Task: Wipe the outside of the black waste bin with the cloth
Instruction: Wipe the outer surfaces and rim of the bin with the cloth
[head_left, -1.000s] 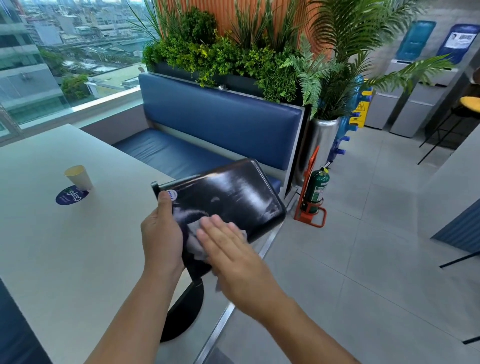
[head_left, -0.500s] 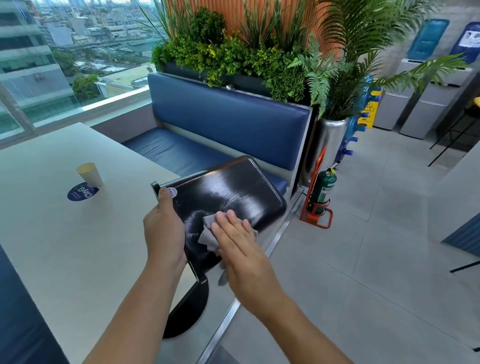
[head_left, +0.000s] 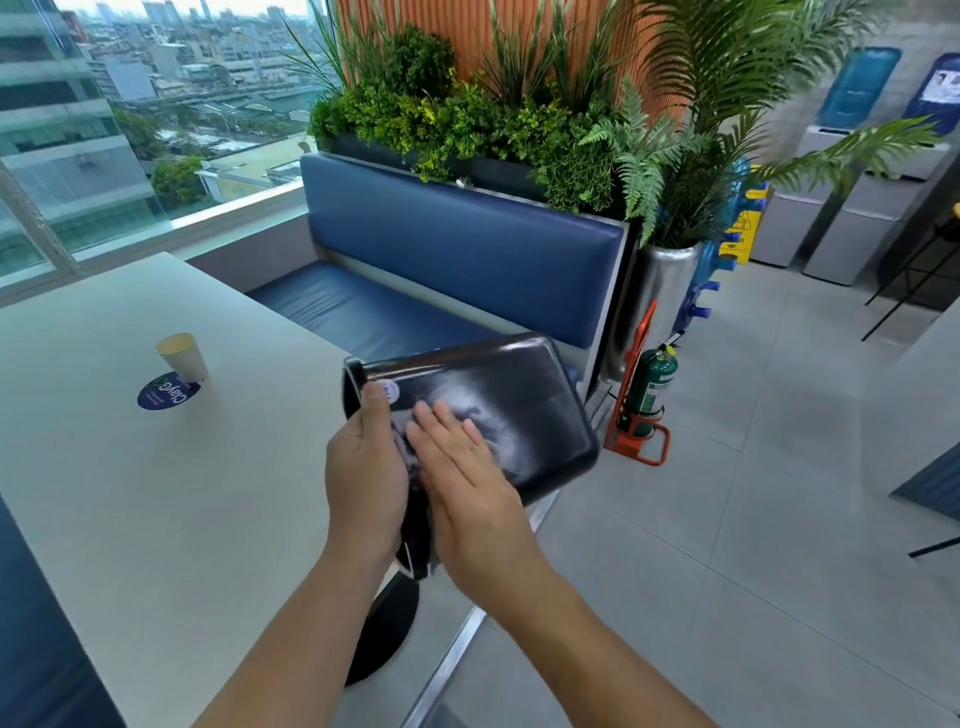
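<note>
A glossy black waste bin (head_left: 519, 410) is held tilted on its side in the air beside the table's right edge, its wall streaked with wet marks. My left hand (head_left: 363, 467) grips the bin at its rim end, thumb up by a small round sticker. My right hand (head_left: 462, 467) lies flat on the bin's side wall, fingers straight, pressing down on the cloth (head_left: 402, 449). Only a sliver of grey cloth shows between the two hands; the rest is hidden under my right palm.
A white table (head_left: 156, 493) lies at the left with a paper cup (head_left: 182, 357) on a round blue sticker. A blue bench (head_left: 441, 260) and planters stand behind. A green fire extinguisher (head_left: 652, 395) in an orange stand sits on the tiled floor at the right.
My right hand has slid the cloth leftward across the bin wall, close to my left hand, and now covers most of it. The bin stays in my left hand's grip.
</note>
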